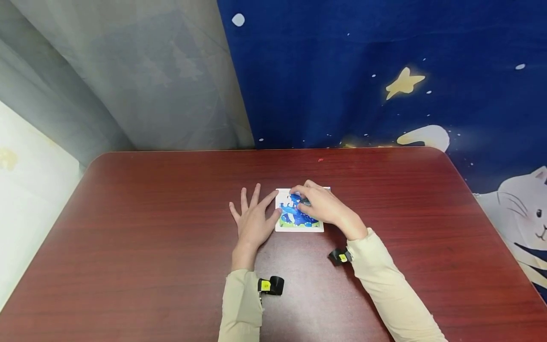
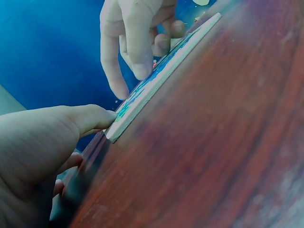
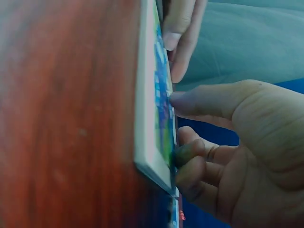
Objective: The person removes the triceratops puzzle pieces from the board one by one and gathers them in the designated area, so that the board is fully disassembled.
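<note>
Picture panel [image 1: 294, 219] probably light, stiff, best taken by its white rim [image 1: 299, 230]; left hand [image 1: 253, 222] splayed at its edge, grip slack; right hand [image 1: 321, 204] bent over it, grip unclear.

A hand could cross the wooden table [image 1: 239, 168] beyond the white-framed picture board [image 1: 299, 220], but the left hand [image 1: 254, 221] blocks its left edge, the right hand [image 1: 322, 203] its far right.

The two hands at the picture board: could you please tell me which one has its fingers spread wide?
It is the left hand: its fingers fan out beside the picture board, while the right hand bends its fingers over it.
</note>
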